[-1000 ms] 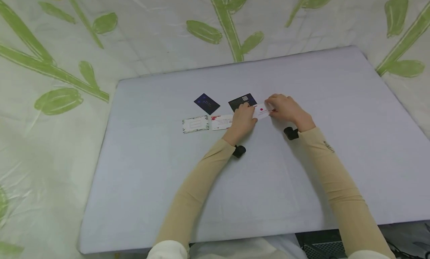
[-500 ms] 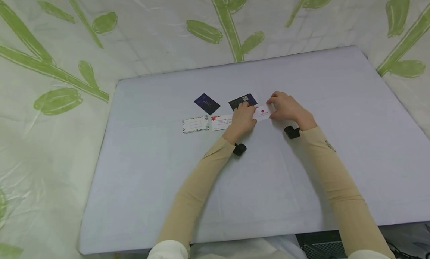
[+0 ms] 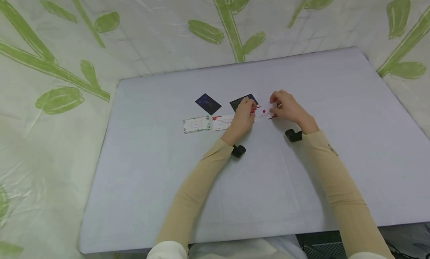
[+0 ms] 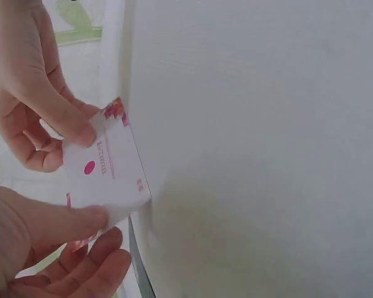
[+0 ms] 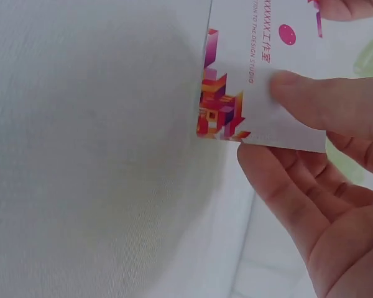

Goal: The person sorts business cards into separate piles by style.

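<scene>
One wht card [image 4: 117,166] btwn L hand [image 3: 242,119] & R hand [image 3: 290,108], both pinching.

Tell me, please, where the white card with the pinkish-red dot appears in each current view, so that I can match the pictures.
Head: the white card is slightly right of and above centre, partly covered.
Left wrist: it is left of centre, around mid-height.
Right wrist: it is at the top, right of centre, cut off by the upper edge.
Shared landmark: the right hand, at one end of the card in all three.
</scene>
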`<action>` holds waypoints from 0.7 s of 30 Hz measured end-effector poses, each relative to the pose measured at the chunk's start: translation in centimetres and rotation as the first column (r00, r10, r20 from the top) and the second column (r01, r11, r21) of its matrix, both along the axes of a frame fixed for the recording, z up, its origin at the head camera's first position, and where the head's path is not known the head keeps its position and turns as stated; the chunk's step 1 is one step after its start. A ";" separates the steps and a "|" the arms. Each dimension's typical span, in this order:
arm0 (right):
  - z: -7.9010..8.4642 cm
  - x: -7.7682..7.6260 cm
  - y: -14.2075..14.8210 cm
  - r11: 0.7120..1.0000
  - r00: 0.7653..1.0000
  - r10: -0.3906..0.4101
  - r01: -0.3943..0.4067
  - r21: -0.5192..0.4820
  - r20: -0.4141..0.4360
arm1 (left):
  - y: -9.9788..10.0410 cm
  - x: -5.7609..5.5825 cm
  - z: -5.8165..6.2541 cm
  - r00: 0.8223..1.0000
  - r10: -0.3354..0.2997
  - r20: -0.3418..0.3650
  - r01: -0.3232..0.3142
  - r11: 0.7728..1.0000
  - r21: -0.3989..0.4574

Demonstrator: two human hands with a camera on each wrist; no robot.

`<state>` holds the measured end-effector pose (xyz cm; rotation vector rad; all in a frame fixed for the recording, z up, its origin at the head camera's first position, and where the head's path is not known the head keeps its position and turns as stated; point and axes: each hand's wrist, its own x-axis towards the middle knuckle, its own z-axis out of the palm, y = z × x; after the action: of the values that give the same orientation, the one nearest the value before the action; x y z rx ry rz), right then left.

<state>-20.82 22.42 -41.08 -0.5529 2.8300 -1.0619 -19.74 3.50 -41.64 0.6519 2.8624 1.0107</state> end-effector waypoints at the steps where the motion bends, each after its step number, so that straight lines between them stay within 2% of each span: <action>1: 0.0 0.0 -0.1 1.000 1.000 -0.004 0.004 -0.021 -0.009 | -0.2 0.0 0.1 1.000 0.006 -0.003 -0.006 1.000 0.024; 6: -0.2 0.2 -1.0 0.984 0.997 -0.062 0.054 -0.169 -0.041 | -2.1 -0.4 0.3 0.998 0.024 -0.061 -0.017 0.994 0.107; 9: -0.2 0.1 -2.2 0.956 0.994 -0.110 0.104 -0.273 -0.008 | -3.7 -0.6 0.6 0.998 0.036 -0.059 -0.025 0.984 0.178; 11: -0.3 0.1 -3.1 0.935 0.990 -0.138 0.141 -0.325 0.034 | -4.8 -0.5 0.9 0.998 0.052 -0.028 -0.045 0.976 0.215; 14: -0.5 0.0 -4.7 0.911 0.982 -0.161 0.185 -0.369 0.097 | -6.5 -0.4 1.4 0.997 0.066 0.025 -0.070 0.971 0.230; 16: -0.7 0.1 -5.7 0.906 0.980 -0.160 0.194 -0.376 0.121 | -7.5 -0.3 1.6 0.995 0.079 0.055 -0.089 0.972 0.218; 21: -0.9 0.2 -8.0 0.922 0.983 -0.116 0.159 -0.352 0.140 | -9.8 -0.1 1.7 0.991 0.106 0.077 -0.119 0.975 0.189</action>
<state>-20.58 14.42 -41.95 -0.2999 2.6138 -1.6046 -19.88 -6.27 -39.98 0.4597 2.7946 1.3126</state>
